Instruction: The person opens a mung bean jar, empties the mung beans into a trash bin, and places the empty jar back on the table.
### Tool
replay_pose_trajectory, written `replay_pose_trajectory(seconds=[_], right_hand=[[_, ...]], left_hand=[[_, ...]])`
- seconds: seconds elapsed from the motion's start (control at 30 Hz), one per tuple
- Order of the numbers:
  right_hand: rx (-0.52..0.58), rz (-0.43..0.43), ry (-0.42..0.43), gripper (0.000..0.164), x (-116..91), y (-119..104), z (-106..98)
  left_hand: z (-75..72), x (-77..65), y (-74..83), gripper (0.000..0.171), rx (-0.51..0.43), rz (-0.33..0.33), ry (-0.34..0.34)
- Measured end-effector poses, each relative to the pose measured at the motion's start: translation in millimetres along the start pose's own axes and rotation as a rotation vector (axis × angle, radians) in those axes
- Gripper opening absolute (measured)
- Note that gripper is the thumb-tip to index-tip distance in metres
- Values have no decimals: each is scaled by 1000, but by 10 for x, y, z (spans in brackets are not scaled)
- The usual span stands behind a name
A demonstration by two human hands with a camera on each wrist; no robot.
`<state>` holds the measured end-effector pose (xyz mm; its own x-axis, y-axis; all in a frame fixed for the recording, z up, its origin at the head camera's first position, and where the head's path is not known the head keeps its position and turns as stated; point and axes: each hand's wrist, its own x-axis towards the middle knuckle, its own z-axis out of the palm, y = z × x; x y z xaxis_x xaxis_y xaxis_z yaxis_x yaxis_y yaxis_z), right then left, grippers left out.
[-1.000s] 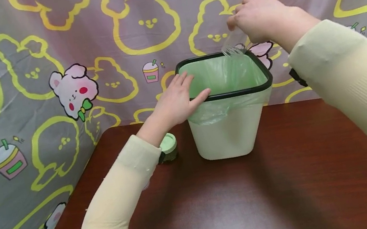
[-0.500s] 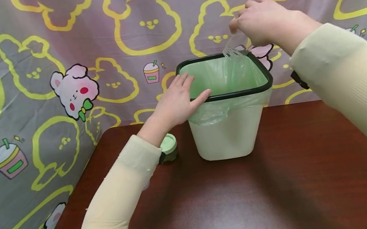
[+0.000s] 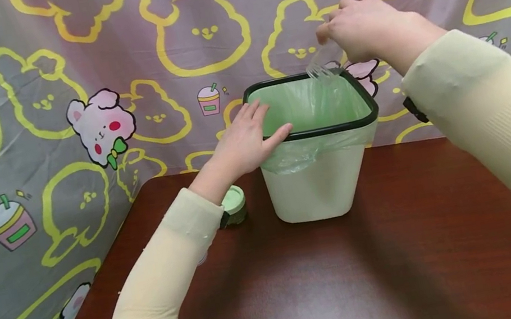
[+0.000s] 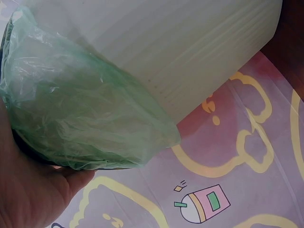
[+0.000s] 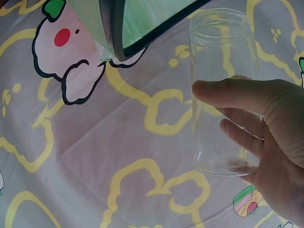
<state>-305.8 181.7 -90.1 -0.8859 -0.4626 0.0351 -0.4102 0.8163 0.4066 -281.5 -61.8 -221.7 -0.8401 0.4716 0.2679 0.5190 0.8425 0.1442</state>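
Observation:
A pale trash bin [image 3: 317, 191] with a black rim stands on the table, lined with a thin green bag [image 3: 297, 156] that hangs over the outside. My left hand [image 3: 246, 141] rests on its left rim, fingers and thumb extended. Above the bin's far right corner, my right hand [image 3: 361, 29] grips a clear jar [image 5: 223, 57] around its side, with the thumb on one side and fingers on the other. The jar has no lid on it, looks empty, and is tipped with its threaded mouth down toward the bin opening.
A small round container with a light green lid [image 3: 233, 200] stands left of the bin, partly behind my left wrist. Part of a small clear object [image 3: 203, 258] shows beside my left forearm. A patterned curtain [image 3: 206, 25] hangs behind the dark wooden table [image 3: 279, 292].
Both hands hold nearly the same positions; the tipped jar stays over the bin's far right corner with only slight movement.

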Motion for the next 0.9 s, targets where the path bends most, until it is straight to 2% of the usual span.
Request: replay_pose_trajectory(seconds=[0.43, 0.63, 0.7, 0.83, 0.9], right_hand=[[8, -8, 2, 55, -4, 15, 8], [-38, -10, 133, 52, -25, 10, -25], [-47, -10, 128, 52, -28, 10, -32], [-33, -17, 58, 53, -32, 12, -22], [-22, -19, 65, 53, -37, 21, -10]], left_hand=[[0, 8, -1, 82, 3, -4, 5], [-6, 1, 3, 83, 3, -6, 0], [-6, 1, 6, 83, 1, -5, -2], [-6, 2, 6, 84, 0, -9, -7], [-6, 3, 5, 84, 1, -7, -4]])
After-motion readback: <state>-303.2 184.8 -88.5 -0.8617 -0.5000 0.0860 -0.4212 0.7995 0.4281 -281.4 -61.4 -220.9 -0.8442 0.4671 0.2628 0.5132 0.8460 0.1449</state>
